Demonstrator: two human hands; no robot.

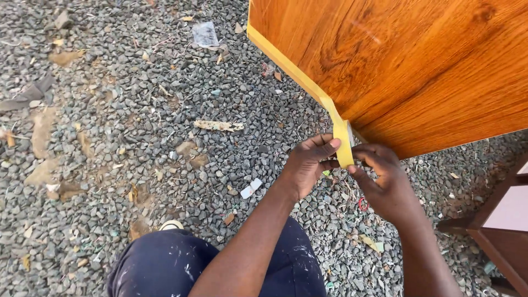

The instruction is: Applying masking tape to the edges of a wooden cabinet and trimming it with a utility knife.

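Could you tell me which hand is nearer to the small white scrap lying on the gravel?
Left. The left hand pinches the yellow tape strip just above and right of the white scrap; the right hand sits farther right.

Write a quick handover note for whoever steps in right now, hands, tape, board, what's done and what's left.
Left hand: pinching the yellow tape at the board's lower corner.
Right hand: gripping the tape's loose end just below that corner.
Board: wood-grain panel above gravel.
Done: tape lies along the left edge down to the corner.
Left: the end past the corner hangs unstuck; the lower edge shows no tape.
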